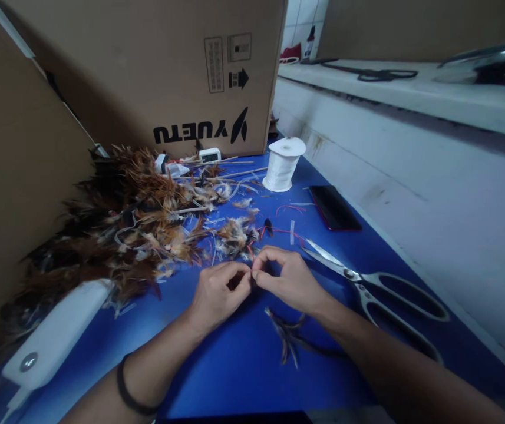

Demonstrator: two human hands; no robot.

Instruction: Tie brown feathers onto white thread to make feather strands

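My left hand point(219, 291) and my right hand point(287, 277) meet at the fingertips over the blue table point(234, 365), both closed in a pinch on something small and dark that I cannot make out. A small tuft of feathers point(234, 235) lies just beyond the fingers. A few dark feathers point(290, 335) lie on the table under my right wrist. A large heap of brown and black feathers point(119, 224) spreads to the left.
Large scissors point(380, 288) lie open to the right of my right hand. A spool of white thread point(282, 164) and a dark phone point(334, 207) sit farther back. Cardboard boxes point(146, 70) wall the back and left. A white tool point(53, 338) lies at lower left.
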